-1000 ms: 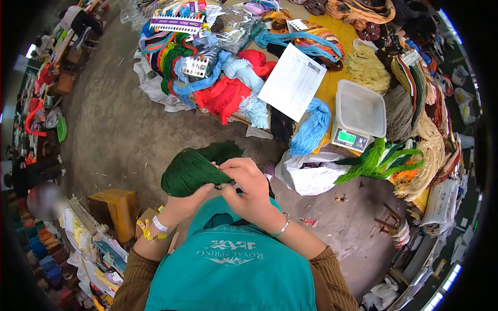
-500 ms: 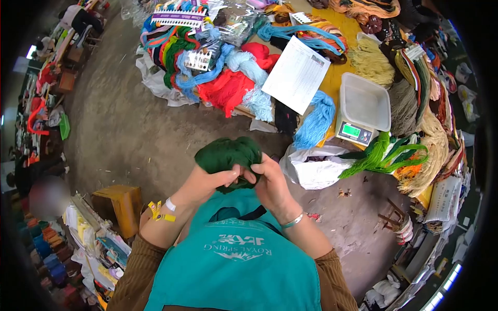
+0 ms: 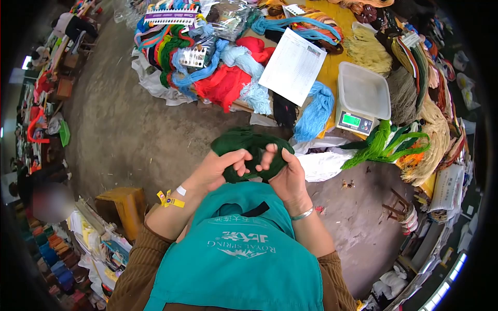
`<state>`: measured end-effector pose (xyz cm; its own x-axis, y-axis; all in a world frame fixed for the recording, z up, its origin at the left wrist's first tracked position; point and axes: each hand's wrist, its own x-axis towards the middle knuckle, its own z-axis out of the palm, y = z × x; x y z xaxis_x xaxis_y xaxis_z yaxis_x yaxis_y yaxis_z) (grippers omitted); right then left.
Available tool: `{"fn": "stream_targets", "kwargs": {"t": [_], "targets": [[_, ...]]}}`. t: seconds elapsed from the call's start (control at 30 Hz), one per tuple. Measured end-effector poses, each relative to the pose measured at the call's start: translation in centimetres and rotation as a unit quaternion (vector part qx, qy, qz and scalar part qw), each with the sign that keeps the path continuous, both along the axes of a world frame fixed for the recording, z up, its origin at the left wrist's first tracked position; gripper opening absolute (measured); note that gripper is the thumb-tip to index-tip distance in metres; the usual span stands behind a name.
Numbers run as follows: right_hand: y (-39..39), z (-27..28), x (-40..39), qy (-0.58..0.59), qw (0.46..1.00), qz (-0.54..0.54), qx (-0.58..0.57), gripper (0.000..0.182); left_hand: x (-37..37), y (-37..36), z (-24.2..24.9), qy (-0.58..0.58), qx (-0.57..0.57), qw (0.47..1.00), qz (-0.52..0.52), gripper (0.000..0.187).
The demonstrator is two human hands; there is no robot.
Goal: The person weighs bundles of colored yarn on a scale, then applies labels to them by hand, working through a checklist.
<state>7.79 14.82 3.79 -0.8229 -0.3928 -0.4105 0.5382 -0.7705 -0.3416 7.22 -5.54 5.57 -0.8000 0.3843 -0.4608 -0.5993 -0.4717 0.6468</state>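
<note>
A dark green skein of thread (image 3: 244,141) hangs spread between my two hands above the floor, just past my teal apron (image 3: 244,249). My left hand (image 3: 220,168) is closed on its left side, with thumb and fingers curled inward. On the other side my right hand (image 3: 286,176) grips the skein, its fingertips curled up through the loop and its thumb raised. A dark gap shows in the middle of the skein, between the fingertips. Part of each palm is covered by thread.
Ahead, a yellow table carries red yarn (image 3: 223,85), blue yarn (image 3: 314,114), a paper sheet (image 3: 293,67) and a scale (image 3: 354,122) under a plastic tub (image 3: 364,93). Bright green yarn (image 3: 381,147) lies over a white bag (image 3: 324,165). A wooden stool (image 3: 398,205) stands right.
The dark green skein has been drawn wider and shifted right, and a gap has opened in it. My hands have moved apart and to the right.
</note>
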Motion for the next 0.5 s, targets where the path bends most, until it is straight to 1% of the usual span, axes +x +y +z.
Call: {"fn": "stream_targets", "kwargs": {"t": [0.03,0.07,0.1,0.17,0.2,0.23,0.3,0.33,0.37,0.43,0.47,0.5], "targets": [[-0.5,1.7,-0.4,-0.025,0.998,-0.003,0.059,0.039,-0.4,0.7,0.4,0.011,-0.046,0.999,-0.01,0.016],[-0.7,1.7,-0.6,-0.014,0.997,0.009,0.076,0.044,-0.7,1.0,0.4,0.021,-0.05,0.998,-0.024,0.022],[-0.7,1.7,-0.6,-0.013,0.997,0.009,0.076,0.044,-0.8,1.4,0.5,0.021,-0.051,0.998,-0.024,0.022],[-0.5,1.6,-0.4,0.048,0.993,0.061,0.091,0.043,-1.0,2.0,0.9,0.056,-0.089,0.994,-0.042,0.027],[-0.3,1.6,-0.2,0.053,0.991,0.07,0.099,0.042,-0.9,1.8,0.2,0.037,-0.073,0.996,-0.046,0.035],[-0.4,1.9,-0.1,0.053,0.991,0.07,0.1,0.042,-0.8,2.0,0.3,0.037,-0.073,0.996,-0.046,0.035],[-0.9,2.9,0.1,0.039,0.983,0.075,0.165,0.042,-0.7,3.1,0.7,0.077,-0.066,0.994,-0.028,0.039],[-0.9,2.6,0.4,0.038,0.983,0.081,0.16,0.042,-0.8,3.3,-0.1,0.112,-0.069,0.99,-0.043,0.043],[-1.0,2.5,0.5,0.038,0.983,0.082,0.16,0.042,-0.7,3.4,-0.5,0.112,-0.069,0.99,-0.043,0.043],[-1.0,2.3,0.8,0.02,0.989,0.031,0.141,0.041,-0.4,3.6,-0.8,0.091,-0.089,0.992,-0.012,0.038],[-0.7,1.8,0.9,0.02,0.989,0.03,0.142,0.041,-0.5,3.6,-0.7,0.091,-0.088,0.992,-0.012,0.038],[-0.3,1.1,1.1,-0.003,0.993,0.013,0.115,0.04,-0.7,3.6,-0.5,0.075,-0.07,0.995,-0.01,0.034]]}}
